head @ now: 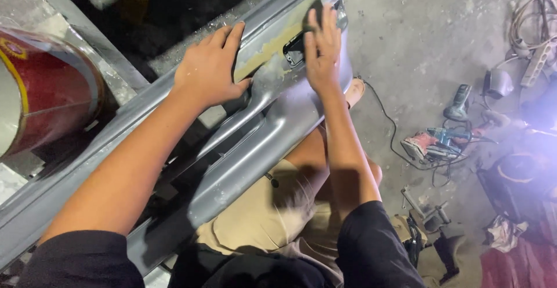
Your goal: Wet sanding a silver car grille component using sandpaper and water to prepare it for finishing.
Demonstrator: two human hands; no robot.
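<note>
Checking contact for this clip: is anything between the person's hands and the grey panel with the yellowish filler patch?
Left hand lies bare on the grey panel. A dark pad sits between the right hand and the filler patch.

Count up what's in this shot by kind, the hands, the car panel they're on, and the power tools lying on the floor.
Hands: 2, left hand and right hand, both flat on the panel
Grey car body panel: 1
Power tools on the floor: 2, a red sander and a green tool
Total: 5
</note>
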